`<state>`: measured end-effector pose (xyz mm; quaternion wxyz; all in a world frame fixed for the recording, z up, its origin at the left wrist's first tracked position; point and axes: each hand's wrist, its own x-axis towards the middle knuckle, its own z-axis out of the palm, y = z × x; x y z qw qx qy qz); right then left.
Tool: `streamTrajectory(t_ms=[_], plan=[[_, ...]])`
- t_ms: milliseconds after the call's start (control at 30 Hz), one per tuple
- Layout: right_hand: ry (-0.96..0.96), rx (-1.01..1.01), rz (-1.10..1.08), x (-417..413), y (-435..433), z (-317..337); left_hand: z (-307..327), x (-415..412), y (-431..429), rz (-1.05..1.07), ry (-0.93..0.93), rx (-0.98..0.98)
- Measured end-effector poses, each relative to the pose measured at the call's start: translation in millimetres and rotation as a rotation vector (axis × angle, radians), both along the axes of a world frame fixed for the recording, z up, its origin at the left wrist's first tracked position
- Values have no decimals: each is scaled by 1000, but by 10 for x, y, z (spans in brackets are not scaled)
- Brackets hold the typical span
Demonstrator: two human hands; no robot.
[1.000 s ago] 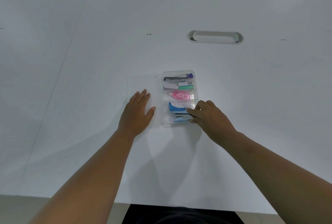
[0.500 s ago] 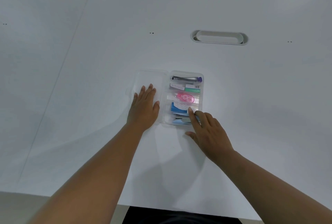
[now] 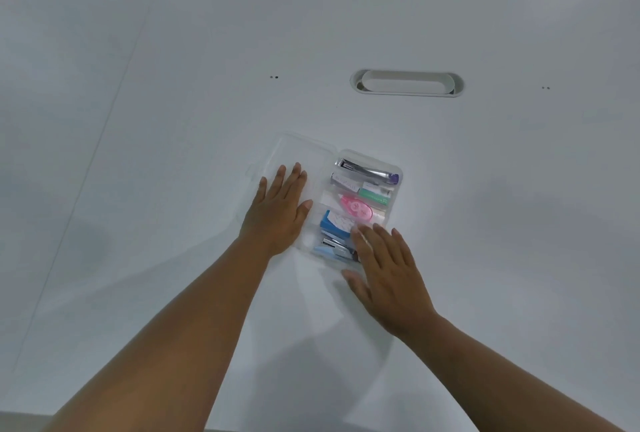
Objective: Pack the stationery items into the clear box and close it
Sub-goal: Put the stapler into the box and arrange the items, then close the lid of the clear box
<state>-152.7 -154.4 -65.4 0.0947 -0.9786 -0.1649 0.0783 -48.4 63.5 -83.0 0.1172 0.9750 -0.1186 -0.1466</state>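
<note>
Packing looks done: clear box (image 3: 394, 172) mid-surface, stationery items (image 3: 356, 208) inside, lid (image 3: 304, 151) open flat at its 9 o'clock. Left hand (image 3: 277, 213) flat on lid, right hand (image 3: 388, 275) over box's 6 o'clock end; fingers apart, holding nothing. Closing remains.

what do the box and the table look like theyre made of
The clear box looks like thin glossy transparent plastic: the stationery shows through its walls, and the table shows through its open lid. The table looks like a smooth white laminate or painted board with a soft sheen; which one is unclear.
</note>
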Motion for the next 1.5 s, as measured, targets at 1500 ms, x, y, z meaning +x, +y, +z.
streamTrajectory(t_ms=[1500], plan=[[64,-7,-93,611,-411,-44,3,215,-634,92,-143,-69]])
